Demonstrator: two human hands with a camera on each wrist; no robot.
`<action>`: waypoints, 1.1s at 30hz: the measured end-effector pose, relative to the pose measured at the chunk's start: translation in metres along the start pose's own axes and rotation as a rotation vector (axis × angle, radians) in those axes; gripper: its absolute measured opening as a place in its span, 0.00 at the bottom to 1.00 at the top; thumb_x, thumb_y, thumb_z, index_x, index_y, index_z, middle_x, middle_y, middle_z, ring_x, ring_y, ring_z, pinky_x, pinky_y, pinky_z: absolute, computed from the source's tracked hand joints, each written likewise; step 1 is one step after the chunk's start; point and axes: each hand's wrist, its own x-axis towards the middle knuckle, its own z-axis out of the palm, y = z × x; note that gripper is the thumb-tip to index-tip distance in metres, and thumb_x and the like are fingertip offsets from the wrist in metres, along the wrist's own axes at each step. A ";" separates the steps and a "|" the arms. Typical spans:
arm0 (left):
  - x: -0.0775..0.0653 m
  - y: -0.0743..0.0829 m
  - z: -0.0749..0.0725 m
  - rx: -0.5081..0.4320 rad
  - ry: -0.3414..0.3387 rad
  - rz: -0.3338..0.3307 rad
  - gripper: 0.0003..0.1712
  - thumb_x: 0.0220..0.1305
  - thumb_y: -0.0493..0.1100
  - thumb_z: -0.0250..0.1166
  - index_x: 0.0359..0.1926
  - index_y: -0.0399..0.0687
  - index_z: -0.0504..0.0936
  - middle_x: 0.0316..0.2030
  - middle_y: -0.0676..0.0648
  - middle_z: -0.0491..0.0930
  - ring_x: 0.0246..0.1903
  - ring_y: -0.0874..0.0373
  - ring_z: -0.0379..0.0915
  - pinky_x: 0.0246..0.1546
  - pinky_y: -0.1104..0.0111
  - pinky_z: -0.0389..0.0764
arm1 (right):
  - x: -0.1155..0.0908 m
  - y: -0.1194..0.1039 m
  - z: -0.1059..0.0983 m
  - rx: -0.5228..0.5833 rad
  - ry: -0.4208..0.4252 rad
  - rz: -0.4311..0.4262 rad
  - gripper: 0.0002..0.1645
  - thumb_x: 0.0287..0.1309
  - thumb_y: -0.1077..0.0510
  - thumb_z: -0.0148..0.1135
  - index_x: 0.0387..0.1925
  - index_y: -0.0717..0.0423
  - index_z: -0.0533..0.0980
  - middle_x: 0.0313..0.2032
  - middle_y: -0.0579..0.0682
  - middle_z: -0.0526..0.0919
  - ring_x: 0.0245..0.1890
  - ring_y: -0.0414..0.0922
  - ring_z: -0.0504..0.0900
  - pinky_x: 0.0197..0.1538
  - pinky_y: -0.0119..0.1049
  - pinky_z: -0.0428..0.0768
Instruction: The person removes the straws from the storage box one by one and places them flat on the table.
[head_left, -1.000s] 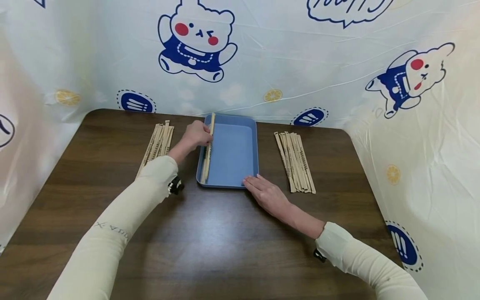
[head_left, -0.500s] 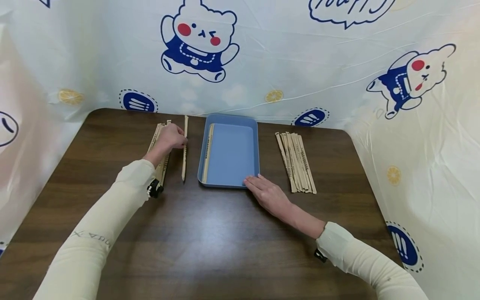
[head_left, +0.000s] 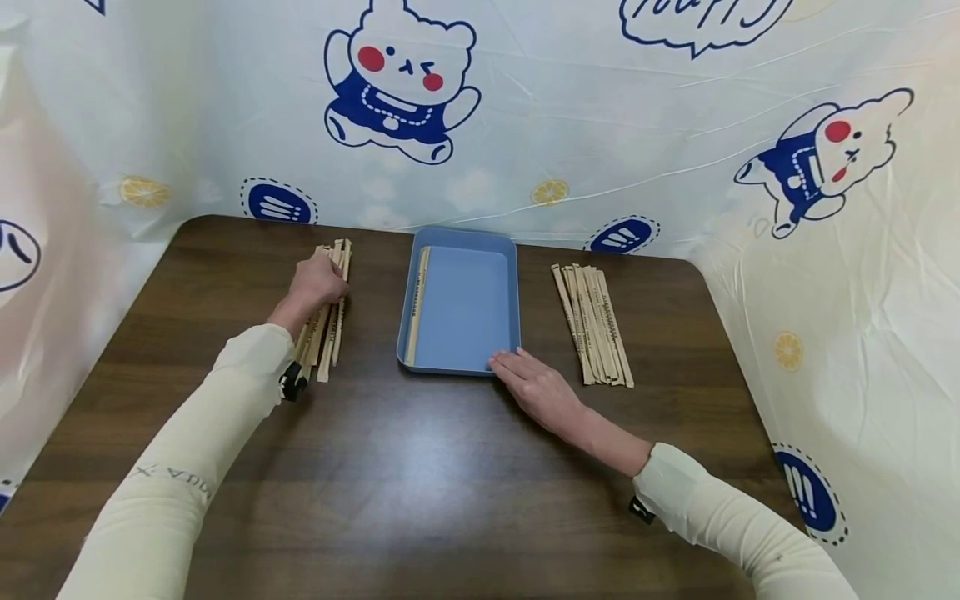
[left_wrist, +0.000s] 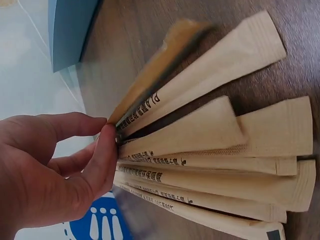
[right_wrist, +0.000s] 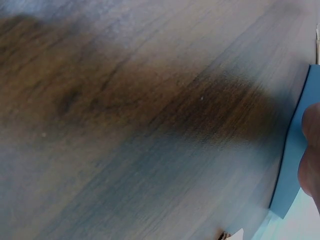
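Note:
In the head view my left hand (head_left: pixel 318 279) is over the left pile of paper-wrapped straws (head_left: pixel 324 342). Thumb and forefinger pinch one wrapped straw (left_wrist: pixel 155 70), tilted above the fanned straws (left_wrist: pixel 215 175) in the left wrist view. A shallow blue tray (head_left: pixel 468 317) stands at the table's far middle, with a single wrapped straw (head_left: pixel 417 308) along its left side. Straight fingers of my right hand (head_left: pixel 536 390) rest against the tray's near right corner. Only part of that hand (right_wrist: pixel 311 150) shows in the right wrist view, touching the tray wall (right_wrist: pixel 295 150).
Right of the tray lies a second pile of several wrapped straws (head_left: pixel 592 325). The dark wooden table (head_left: pixel 420 492) backs onto a printed curtain (head_left: pixel 570 125), which also hangs along both sides.
My left hand has moved left from the tray to the left pile, carrying a wrapped straw. One straw stays in the tray. The right hand keeps its place at the tray's corner.

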 end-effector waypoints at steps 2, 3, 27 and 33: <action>0.000 0.000 0.000 0.042 0.014 0.010 0.20 0.50 0.31 0.54 0.08 0.50 0.60 0.07 0.53 0.55 0.08 0.61 0.49 0.12 0.69 0.58 | 0.000 0.000 0.000 0.001 0.006 -0.003 0.20 0.70 0.62 0.40 0.56 0.65 0.72 0.53 0.59 0.75 0.56 0.49 0.72 0.60 0.45 0.66; -0.001 0.000 0.000 0.065 0.021 0.014 0.20 0.51 0.31 0.54 0.08 0.49 0.60 0.07 0.53 0.55 0.09 0.61 0.50 0.12 0.68 0.58 | 0.000 0.000 0.000 0.003 0.009 -0.004 0.20 0.69 0.62 0.41 0.56 0.65 0.72 0.53 0.59 0.75 0.56 0.49 0.72 0.60 0.45 0.66; -0.005 0.098 0.013 -0.285 -0.228 0.010 0.33 0.61 0.42 0.60 0.63 0.31 0.61 0.61 0.34 0.62 0.53 0.41 0.68 0.48 0.58 0.76 | 0.001 -0.001 -0.002 -0.007 -0.025 0.017 0.20 0.62 0.66 0.51 0.56 0.65 0.72 0.54 0.58 0.75 0.57 0.49 0.71 0.61 0.44 0.65; -0.004 0.112 0.022 -0.246 -0.270 0.030 0.35 0.61 0.45 0.60 0.65 0.36 0.60 0.64 0.39 0.59 0.54 0.42 0.67 0.49 0.58 0.75 | 0.002 0.000 -0.001 -0.004 -0.019 0.016 0.21 0.60 0.67 0.55 0.55 0.65 0.72 0.54 0.58 0.75 0.56 0.49 0.71 0.61 0.44 0.65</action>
